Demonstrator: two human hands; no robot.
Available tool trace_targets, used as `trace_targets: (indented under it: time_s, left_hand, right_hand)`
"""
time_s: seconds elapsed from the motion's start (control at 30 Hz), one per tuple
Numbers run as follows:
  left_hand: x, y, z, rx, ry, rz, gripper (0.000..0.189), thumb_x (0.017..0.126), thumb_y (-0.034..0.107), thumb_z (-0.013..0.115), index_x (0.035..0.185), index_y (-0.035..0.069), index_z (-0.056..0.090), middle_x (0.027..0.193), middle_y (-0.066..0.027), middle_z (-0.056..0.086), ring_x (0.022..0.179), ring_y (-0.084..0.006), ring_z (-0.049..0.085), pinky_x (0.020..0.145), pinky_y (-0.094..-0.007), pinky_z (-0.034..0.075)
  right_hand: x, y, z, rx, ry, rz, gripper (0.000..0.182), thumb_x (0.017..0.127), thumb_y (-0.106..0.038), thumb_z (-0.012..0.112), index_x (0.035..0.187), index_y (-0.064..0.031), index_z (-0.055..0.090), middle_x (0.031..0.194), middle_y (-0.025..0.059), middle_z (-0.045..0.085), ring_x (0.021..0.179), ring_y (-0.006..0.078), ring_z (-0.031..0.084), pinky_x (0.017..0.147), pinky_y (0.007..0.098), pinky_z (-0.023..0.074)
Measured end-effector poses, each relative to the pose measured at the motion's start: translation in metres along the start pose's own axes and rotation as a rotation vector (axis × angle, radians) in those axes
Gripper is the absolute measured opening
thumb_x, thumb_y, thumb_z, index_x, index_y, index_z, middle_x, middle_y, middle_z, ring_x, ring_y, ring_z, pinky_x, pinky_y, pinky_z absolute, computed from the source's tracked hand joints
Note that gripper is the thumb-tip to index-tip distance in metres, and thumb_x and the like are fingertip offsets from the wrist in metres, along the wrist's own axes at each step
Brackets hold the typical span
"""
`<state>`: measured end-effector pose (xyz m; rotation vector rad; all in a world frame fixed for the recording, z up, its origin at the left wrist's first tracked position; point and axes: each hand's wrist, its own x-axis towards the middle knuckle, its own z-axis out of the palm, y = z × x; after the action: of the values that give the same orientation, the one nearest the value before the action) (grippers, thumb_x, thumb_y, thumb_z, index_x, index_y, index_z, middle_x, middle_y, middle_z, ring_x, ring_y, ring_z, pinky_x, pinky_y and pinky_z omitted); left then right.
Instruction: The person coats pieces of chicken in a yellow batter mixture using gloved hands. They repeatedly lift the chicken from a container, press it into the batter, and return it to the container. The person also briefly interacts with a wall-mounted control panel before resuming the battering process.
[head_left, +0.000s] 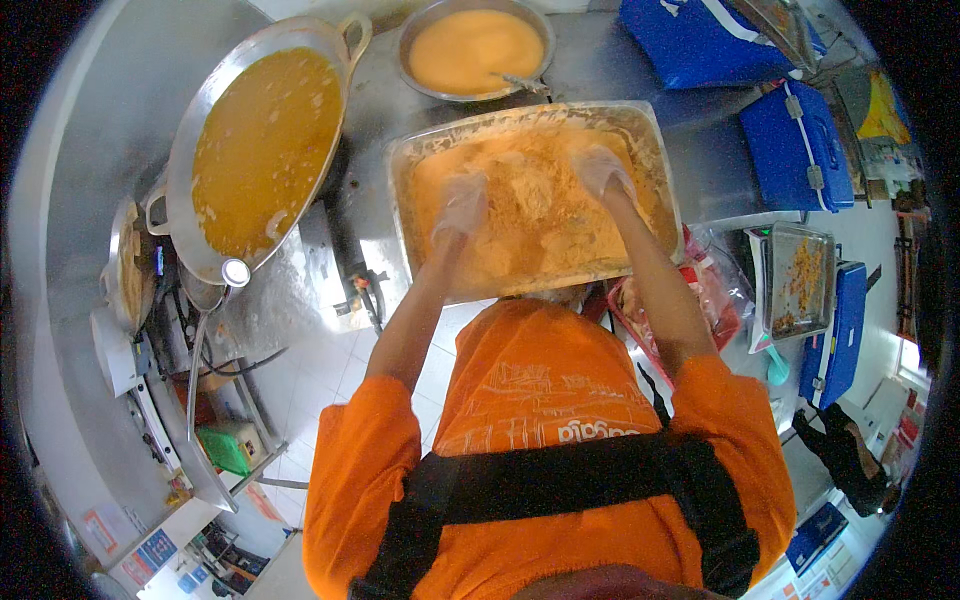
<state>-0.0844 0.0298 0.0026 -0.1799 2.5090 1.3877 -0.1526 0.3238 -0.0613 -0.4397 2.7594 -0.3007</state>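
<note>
A large rectangular metal tray (667, 161) stands in front of me with orange, powdery breading flour (517, 251) across its floor. Over the tray's left part is my left hand (460, 204), in a thin clear plastic glove, down at the flour. My right hand (602, 172), gloved the same way, touches the flour near the far right side. Flour is heaped into a paler mound (531, 187) between the two hands. Both hands' fingers are blurred or sunk in flour, so whether they grip anything is hidden.
Left of the tray, a big wok (180, 161) holds bubbling oil (270, 150). Behind it sits a metal bowl (403, 52) of orange batter with a utensil. Blue cooler boxes (795, 150), a tray of crumbs (780, 232) and a plastic-wrapped red container (720, 330) lie right. Another person (844, 457) is farther off.
</note>
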Motion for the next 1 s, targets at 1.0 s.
trace_targets:
  time_s: [1.0]
  left_hand:
    - [0.030,-0.031,0.062,-0.486,-0.103,-0.372,0.048,0.093,0.049,0.044,0.107,0.007,0.061,0.104,-0.0124,0.063,0.097,-0.0260,0.056,0.082,-0.0393,0.045]
  right_hand:
    - [-0.016,-0.062,0.032,0.133,0.032,-0.246,0.026,0.094,-0.018,0.045,0.112,-0.0043,0.059,0.094,0.0133,0.065,0.086,0.0273,0.063,0.074,0.0389,0.0511]
